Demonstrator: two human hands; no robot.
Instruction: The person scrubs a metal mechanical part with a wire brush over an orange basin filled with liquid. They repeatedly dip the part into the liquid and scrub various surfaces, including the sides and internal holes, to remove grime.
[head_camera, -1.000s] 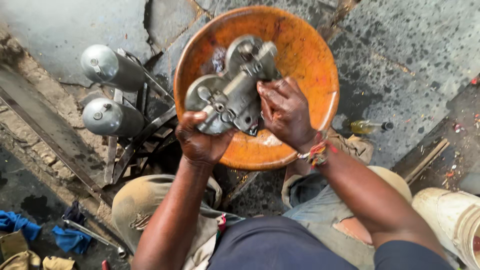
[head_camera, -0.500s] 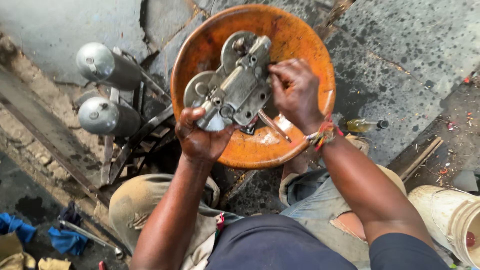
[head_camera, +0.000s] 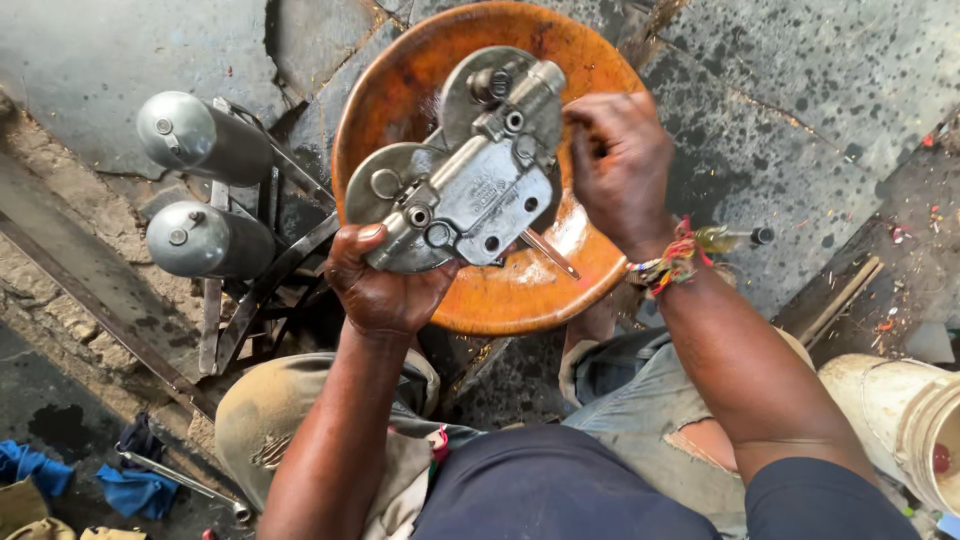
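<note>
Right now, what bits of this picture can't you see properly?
- Right hand, head view: its curled fingers hide whatever they pinch at the metal part's edge.
- Left hand: the metal part covers its fingertips.
- Orange bowl: the metal part and both hands hide most of its inside.
- White bucket: cut off by the right edge.
- Blue cloth: partly cut off at the lower left corner.

My left hand (head_camera: 385, 285) holds the casting (head_camera: 465, 175) from below at frame centre, over the basin (head_camera: 400, 85); my right hand (head_camera: 620, 165) sits at its right edge. Two cylinders (head_camera: 200, 185) lie at left, a bucket (head_camera: 915, 420) at lower right.
</note>
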